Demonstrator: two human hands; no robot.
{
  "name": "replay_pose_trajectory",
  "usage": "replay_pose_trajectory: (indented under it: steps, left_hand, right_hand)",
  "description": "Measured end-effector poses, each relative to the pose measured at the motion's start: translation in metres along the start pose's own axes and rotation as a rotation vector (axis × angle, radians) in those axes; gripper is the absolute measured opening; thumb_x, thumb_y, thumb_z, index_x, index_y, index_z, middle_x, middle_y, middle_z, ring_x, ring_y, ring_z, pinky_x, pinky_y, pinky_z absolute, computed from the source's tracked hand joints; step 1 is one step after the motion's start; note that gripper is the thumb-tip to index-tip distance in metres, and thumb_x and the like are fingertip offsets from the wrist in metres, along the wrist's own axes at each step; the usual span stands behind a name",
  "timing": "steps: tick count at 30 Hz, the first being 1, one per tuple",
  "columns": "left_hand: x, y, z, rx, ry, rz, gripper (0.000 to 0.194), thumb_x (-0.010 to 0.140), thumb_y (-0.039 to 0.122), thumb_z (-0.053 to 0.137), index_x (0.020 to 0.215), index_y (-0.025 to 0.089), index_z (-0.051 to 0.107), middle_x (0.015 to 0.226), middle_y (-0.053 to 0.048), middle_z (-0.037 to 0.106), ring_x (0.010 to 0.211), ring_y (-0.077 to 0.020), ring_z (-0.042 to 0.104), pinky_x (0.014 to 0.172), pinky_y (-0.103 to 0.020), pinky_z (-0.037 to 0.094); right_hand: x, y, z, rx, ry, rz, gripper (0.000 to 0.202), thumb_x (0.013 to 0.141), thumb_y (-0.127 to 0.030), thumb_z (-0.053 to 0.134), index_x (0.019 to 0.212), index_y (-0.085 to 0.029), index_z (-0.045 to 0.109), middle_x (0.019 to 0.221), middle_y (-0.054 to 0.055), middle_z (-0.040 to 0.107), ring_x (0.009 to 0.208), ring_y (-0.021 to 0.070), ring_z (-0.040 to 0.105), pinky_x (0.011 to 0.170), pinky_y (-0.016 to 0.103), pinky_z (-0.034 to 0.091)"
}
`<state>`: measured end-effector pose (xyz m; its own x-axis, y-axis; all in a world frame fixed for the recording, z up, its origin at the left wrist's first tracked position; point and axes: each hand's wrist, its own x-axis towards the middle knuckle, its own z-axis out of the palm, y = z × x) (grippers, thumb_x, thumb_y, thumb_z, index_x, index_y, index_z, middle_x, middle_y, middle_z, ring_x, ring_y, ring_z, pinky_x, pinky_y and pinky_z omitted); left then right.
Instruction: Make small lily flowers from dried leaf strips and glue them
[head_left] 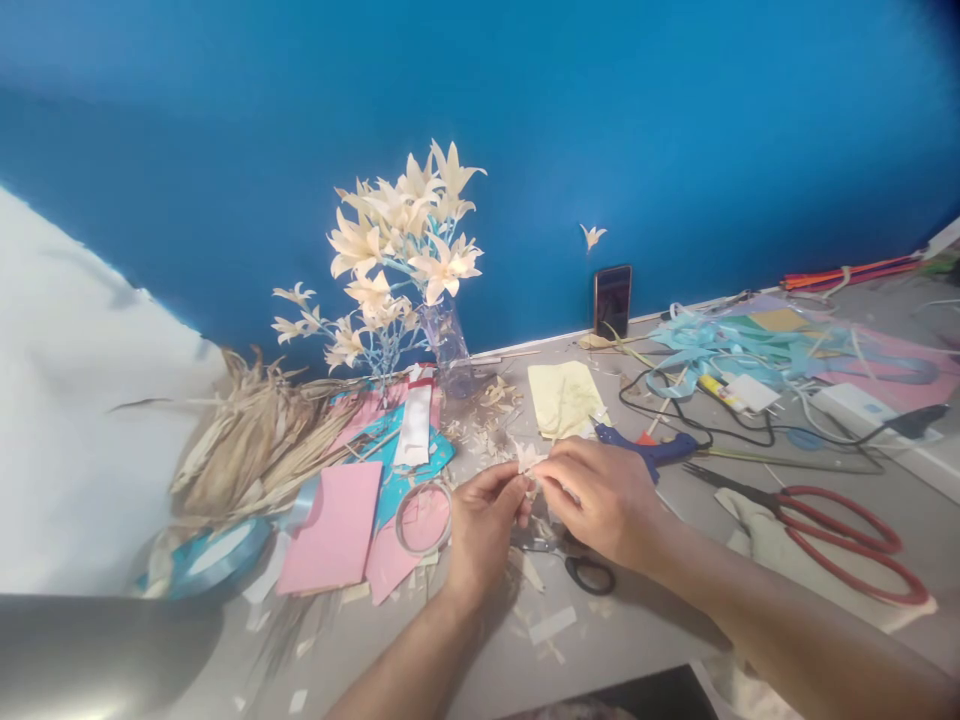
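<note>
A small cream flower is pinched between my two hands near the middle of the table. My left hand has its thumb and fingers closed on the flower's base from the left. From the right, my right hand pinches the flower's side with thumb and forefinger. Just below my hands lie small scissors with black handles, partly hidden. A blue glue gun rests right behind my right hand. Behind the hands stands a clear vase with cream flowers on pale blue stems.
Dried husks, pink paper, a tape roll and blue ribbon lie at the left. Large red-handled scissors, cables and light blue ribbons are at the right. A phone leans on the wall.
</note>
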<state>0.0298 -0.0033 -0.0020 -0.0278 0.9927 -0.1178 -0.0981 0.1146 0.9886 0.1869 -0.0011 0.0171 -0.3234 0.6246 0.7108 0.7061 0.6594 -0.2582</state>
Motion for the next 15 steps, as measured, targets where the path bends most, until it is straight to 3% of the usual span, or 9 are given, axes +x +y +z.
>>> replay_pose_trajectory:
  steps: [6, 15]
  left_hand:
    - [0.0016, -0.0086, -0.0025, 0.002, -0.043, 0.009, 0.018, 0.078, 0.029, 0.071, 0.085, 0.013, 0.074, 0.056, 0.001, 0.055, 0.05, -0.0089, 0.046, 0.049, -0.022, 0.036]
    - [-0.0005, -0.0013, -0.0004, 0.092, -0.034, 0.041, 0.017, 0.08, 0.028, 0.067, 0.082, 0.012, 0.075, 0.053, 0.002, 0.052, 0.049, -0.009, 0.043, 0.05, -0.023, 0.034]
  right_hand:
    - [-0.0022, 0.0026, 0.0037, -0.035, 0.029, 0.019, 0.019, 0.089, -0.01, 0.054, 0.08, -0.02, 0.067, 0.071, 0.001, 0.067, 0.064, 0.0128, 0.061, 0.061, 0.025, 0.036]
    - [-0.0031, 0.0008, 0.0035, -0.063, 0.019, 0.018, 0.019, 0.088, -0.009, 0.054, 0.077, -0.02, 0.065, 0.068, 0.0, 0.065, 0.063, 0.0126, 0.061, 0.06, 0.026, 0.035]
